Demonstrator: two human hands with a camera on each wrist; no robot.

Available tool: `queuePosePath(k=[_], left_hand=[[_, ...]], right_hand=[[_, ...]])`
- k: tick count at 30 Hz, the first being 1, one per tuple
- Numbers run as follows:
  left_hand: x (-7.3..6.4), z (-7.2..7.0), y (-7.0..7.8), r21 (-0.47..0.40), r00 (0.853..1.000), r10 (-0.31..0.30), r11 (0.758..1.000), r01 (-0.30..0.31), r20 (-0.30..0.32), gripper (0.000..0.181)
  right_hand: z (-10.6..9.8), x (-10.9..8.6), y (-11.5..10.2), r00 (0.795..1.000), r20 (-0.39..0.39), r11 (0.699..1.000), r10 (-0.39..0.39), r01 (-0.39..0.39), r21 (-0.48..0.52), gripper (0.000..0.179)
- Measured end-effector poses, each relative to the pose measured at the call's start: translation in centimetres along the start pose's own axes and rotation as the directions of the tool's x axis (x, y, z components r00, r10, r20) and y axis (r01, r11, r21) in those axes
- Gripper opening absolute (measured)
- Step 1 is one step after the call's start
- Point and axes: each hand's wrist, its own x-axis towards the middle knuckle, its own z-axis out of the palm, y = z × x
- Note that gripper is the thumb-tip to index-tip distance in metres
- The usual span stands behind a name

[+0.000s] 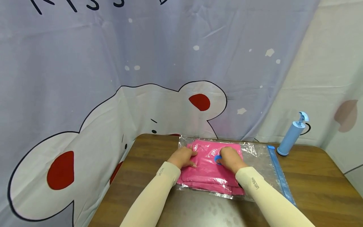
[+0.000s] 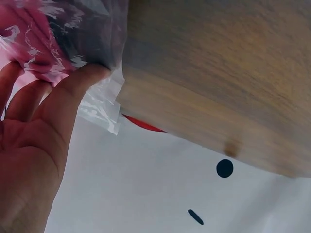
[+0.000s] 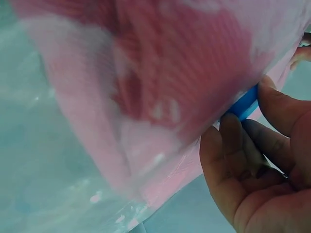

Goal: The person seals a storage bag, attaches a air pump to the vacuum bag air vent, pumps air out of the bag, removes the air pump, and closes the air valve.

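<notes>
A clear plastic storage bag (image 1: 259, 162) lies flat with folded pink cloth (image 1: 202, 171) inside it. A blue sealing strip (image 1: 282, 178) runs along the bag's right end. My right hand (image 1: 231, 159) pinches the round blue valve cap (image 1: 217, 158) on top of the bag; in the right wrist view the thumb and fingers meet around the cap (image 3: 245, 102). My left hand (image 1: 182, 157) rests on the bag's left side with its fingers spread. In the left wrist view that hand (image 2: 43, 121) touches the clear film at the bag's edge.
A light blue hand pump (image 1: 291, 137) with a nozzle stands at the back right of the wooden table (image 1: 144, 171), beyond the strip. A printed curtain (image 1: 170, 47) hangs right behind the table's far edge.
</notes>
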Motion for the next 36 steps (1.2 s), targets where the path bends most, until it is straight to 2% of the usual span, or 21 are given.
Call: queuePosePath(k=[2,4,5,9,10,13,15,16,17,21,23,24,27,29,30,33,36], left_hand=[[1.1,1.7,-1.2,-0.007,1.000,0.007,1.000,-0.008,-0.019,0.073],[1.1,1.8,-1.2,-0.017,1.000,-0.006,1.000,0.006,-0.008,0.073],[0.8,1.3,-0.9,-0.022,1.000,-0.014,1.000,0.013,-0.003,0.073],[-2.2,-2.3,2.2,0.021,0.999,-0.043,0.999,0.042,0.005,0.068],[-1.7,-1.7,1.6,0.027,0.999,-0.036,0.999,0.036,-0.008,0.070],[-2.3,-2.3,2.0,0.017,0.999,-0.041,0.999,0.042,-0.012,0.069],[-2.2,-2.3,1.8,-0.009,0.999,-0.045,0.999,0.045,-0.001,0.070],[-1.8,-1.7,1.3,-0.016,0.999,-0.035,0.999,0.035,-0.014,0.072],[-2.7,-2.9,2.2,-0.028,0.999,-0.044,0.999,0.044,0.000,0.069],[-2.8,-3.1,2.3,-0.031,0.999,-0.042,0.999,0.042,-0.002,0.068],[-3.0,-3.6,2.8,-0.033,0.998,-0.053,0.998,0.054,0.014,0.068],[-3.0,-3.7,2.8,-0.039,0.999,-0.052,0.998,0.053,0.014,0.068],[-2.7,-3.7,2.8,-0.054,0.999,-0.043,0.998,0.044,0.012,0.068],[-2.3,-3.1,2.3,-0.054,1.000,-0.028,0.998,0.028,-0.006,0.068],[-2.2,-3.1,2.4,-0.054,1.000,-0.027,0.998,0.026,-0.006,0.067],[-1.9,-3.0,2.4,-0.059,0.999,-0.033,0.998,0.033,-0.001,0.067],[-1.5,-2.4,2.0,-0.069,1.000,-0.031,0.997,0.031,-0.005,0.069]], right_hand=[[0.0,0.0,0.1,1.000,0.000,1.000,-0.010,0.010,0.004,0.043],[0.0,0.0,0.1,1.000,0.002,1.000,-0.019,0.019,0.009,0.044],[0.0,0.0,0.1,1.000,0.003,1.000,-0.023,0.023,0.012,0.044],[0.1,-0.1,0.0,0.999,0.001,0.999,-0.039,0.039,0.020,0.045],[0.0,-0.1,0.0,0.999,-0.002,0.999,-0.045,0.045,0.024,0.045],[-0.4,-0.2,-0.4,0.999,-0.009,0.998,-0.045,0.046,0.050,0.047],[-1.5,-0.9,-1.4,0.997,-0.028,0.996,-0.069,0.071,0.058,0.046],[-1.8,-1.0,-1.7,0.997,-0.031,0.995,-0.077,0.079,0.062,0.045],[-2.7,-1.5,-2.5,0.995,-0.038,0.994,-0.093,0.095,0.052,0.044],[-2.4,-1.4,-2.3,0.992,-0.033,0.992,-0.118,0.120,0.044,0.041],[-1.1,-0.7,-0.8,0.994,-0.027,0.993,-0.108,0.109,0.049,0.039],[-0.2,-0.1,0.1,0.996,-0.017,0.995,-0.084,0.085,0.052,0.040],[-0.1,0.2,0.4,0.999,0.014,0.999,-0.038,0.038,0.017,0.041],[-0.3,0.3,0.2,0.999,0.043,1.000,0.010,-0.010,-0.006,0.043],[-1.4,-0.2,-0.9,0.999,0.047,1.000,0.006,-0.005,-0.024,0.044],[-1.7,-0.1,-1.4,0.998,0.058,0.999,0.007,-0.004,-0.049,0.045],[-2.2,-0.5,-2.3,0.999,0.035,0.997,-0.028,0.030,-0.077,0.044]])
